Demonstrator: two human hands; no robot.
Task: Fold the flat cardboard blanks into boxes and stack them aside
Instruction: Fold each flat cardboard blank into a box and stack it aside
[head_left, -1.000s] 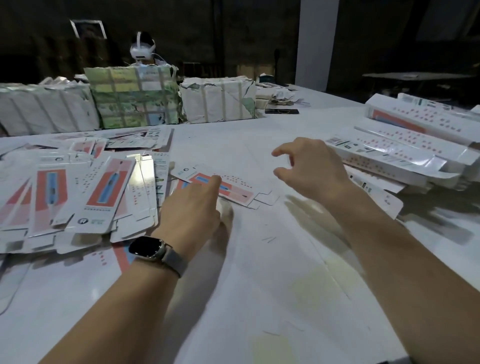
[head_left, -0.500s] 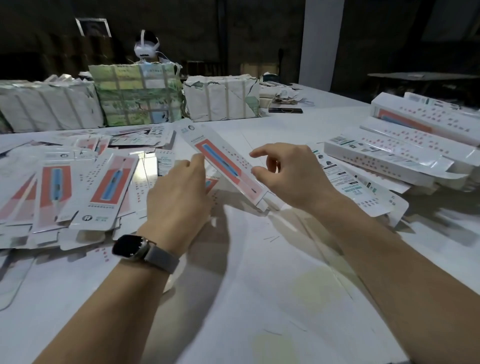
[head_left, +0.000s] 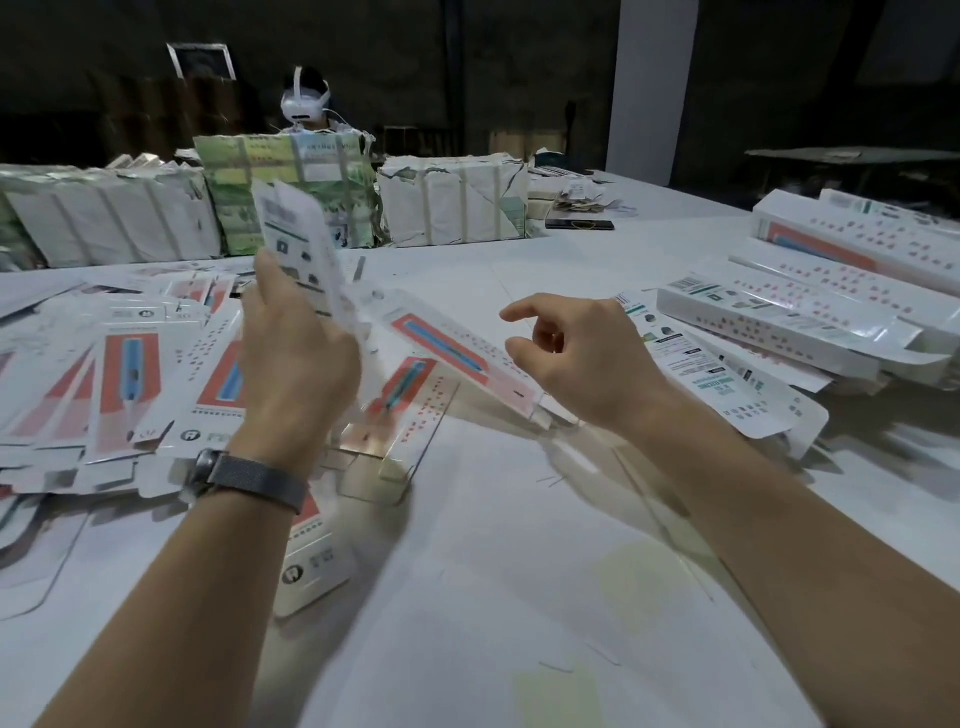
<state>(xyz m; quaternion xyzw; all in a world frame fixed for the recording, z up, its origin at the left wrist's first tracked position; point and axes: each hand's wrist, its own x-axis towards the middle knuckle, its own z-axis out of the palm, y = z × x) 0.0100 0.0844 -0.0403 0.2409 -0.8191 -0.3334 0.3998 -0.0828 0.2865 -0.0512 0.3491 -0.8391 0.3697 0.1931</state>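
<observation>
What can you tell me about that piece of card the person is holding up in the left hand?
The cardboard blank is a long, narrow, glossy white card, still unfolded but bent open along a crease. Its raised panel carries dark teal text and small product pictures, blurred by motion; the lower panel shows a red rectangle with a blue stick-shaped item and rows of small red marks. The left hand grips it near the crease, above the table. The right hand hovers close, apparently not touching.

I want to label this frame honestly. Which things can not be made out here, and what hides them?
All in the head view:
- Left hand's fingers: behind its own back, so the grip on the raised blank is unseen.
- Raised blank: motion-blurred, print unreadable.
- Right hand: whether it touches the slanted blank is unclear.
- Folded boxes: cut by the right edge, count unknown.
- Flat blanks: overlapping, cut by the left edge.
</observation>
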